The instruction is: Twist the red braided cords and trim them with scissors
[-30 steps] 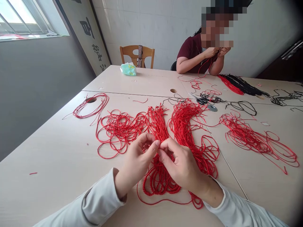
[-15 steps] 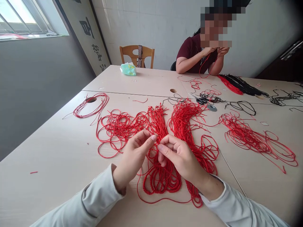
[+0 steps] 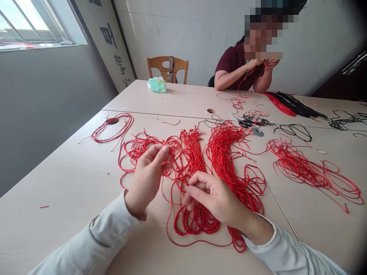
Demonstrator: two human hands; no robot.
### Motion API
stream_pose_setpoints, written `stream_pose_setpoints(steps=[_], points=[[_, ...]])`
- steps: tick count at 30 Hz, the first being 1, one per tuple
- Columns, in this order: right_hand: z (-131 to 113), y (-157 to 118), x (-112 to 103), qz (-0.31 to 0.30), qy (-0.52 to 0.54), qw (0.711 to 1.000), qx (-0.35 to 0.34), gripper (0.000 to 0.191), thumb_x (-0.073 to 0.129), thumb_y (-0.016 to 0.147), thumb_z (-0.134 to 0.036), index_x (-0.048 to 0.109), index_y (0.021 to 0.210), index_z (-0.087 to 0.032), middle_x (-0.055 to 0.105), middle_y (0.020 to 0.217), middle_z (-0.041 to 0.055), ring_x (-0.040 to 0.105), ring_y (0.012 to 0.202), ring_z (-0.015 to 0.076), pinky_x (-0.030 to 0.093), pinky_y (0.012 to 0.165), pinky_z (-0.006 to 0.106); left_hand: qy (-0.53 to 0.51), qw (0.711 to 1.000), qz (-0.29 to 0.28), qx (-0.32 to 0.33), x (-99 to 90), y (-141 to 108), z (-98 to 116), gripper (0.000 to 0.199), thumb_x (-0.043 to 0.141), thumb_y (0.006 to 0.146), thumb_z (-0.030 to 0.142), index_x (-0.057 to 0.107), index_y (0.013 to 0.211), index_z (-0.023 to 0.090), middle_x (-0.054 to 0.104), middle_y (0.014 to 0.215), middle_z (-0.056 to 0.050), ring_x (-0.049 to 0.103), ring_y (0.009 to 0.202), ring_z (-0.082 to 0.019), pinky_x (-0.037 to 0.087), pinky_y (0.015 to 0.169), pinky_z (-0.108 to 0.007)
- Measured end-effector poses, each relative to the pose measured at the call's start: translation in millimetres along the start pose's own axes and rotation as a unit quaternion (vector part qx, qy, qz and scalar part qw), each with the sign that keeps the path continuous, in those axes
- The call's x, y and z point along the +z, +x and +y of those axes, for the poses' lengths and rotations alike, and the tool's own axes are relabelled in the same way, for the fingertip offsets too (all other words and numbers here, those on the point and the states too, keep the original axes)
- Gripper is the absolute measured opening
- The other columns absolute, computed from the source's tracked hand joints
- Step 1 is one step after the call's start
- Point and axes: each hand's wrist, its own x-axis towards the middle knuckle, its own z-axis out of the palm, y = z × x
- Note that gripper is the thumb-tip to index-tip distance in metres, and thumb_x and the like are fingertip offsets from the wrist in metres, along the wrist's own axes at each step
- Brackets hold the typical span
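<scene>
Between my two hands runs a thin red cord point(image 3: 178, 165), slanting from upper left to lower right. My left hand point(image 3: 150, 172) pinches its upper part between thumb and fingertips. Lower down, my right hand point(image 3: 210, 194) is closed on the same cord. Beneath the hands lies a bundle of twisted red cords point(image 3: 194, 151), looped at the near end and partly hidden by my right hand. Another thick red bundle point(image 3: 222, 152) lies to its right. Behind my left hand is a loose tangle of red cord point(image 3: 137, 147).
A coil of red cord point(image 3: 96, 133) lies at left, a loose red heap point(image 3: 304, 168) at right. Scissors point(image 3: 244, 123) and a grey disc point(image 3: 257, 131) lie beyond the bundles. Across the table point(image 3: 71, 229) a person point(image 3: 229, 70) holds red cord. A tissue pack point(image 3: 157, 84) stands far left.
My left hand has moved left and up, away from my right hand, and a stretch of red cord now shows between them. My right hand has shifted slightly down and left.
</scene>
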Motion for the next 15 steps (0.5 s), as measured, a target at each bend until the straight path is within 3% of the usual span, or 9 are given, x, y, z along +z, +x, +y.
stream_pose_setpoints(steps=[3,7,11,15], points=[[-7.9,2.6,-12.5,0.016,0.003,1.0,-0.023,0.023,0.06,0.089,-0.038,0.056,0.082,-0.017,0.065,0.066,-0.0005,0.06,0.055,0.0107,0.049,0.054,0.024,-0.021,0.999,0.023,0.028,-9.4,11.6,15.1,0.016,0.072,0.08,0.029,0.064,0.079,0.016,0.055,0.079,0.001,0.043,0.058,-0.004,0.035,0.046,-0.013],[-14.1,8.3,-39.8,0.089,0.0,0.994,-0.065,0.022,0.063,0.087,-0.038,0.059,0.082,-0.017,0.05,0.056,-0.006,0.044,0.047,0.0073,0.037,0.045,0.02,-0.04,0.997,0.044,0.054,-19.6,17.2,37.9,0.013,0.075,0.077,0.024,0.066,0.078,0.014,0.057,0.085,0.0,0.037,0.052,-0.002,0.032,0.04,-0.011],[-20.6,10.4,-66.5,0.151,0.009,0.982,-0.113,0.018,0.066,0.085,-0.035,0.062,0.085,-0.018,0.044,0.056,-0.0066,0.037,0.048,0.0072,0.029,0.043,0.02,-0.104,0.994,0.041,0.018,-26.2,5.8,67.7,0.004,0.069,0.082,0.019,0.067,0.082,0.016,0.054,0.072,0.003,0.031,0.046,-0.001,0.029,0.036,-0.01],[-31.8,7.2,-76.4,0.167,-0.016,0.972,-0.163,0.016,0.063,0.087,-0.034,0.062,0.087,-0.018,0.051,0.062,-0.0043,0.045,0.054,0.0089,0.038,0.051,0.021,-0.113,0.992,0.058,0.025,-29.7,-9.2,105.6,0.014,0.055,0.092,0.015,0.065,0.082,0.014,0.052,0.069,0.003,0.029,0.045,0.0,0.028,0.037,-0.008]])
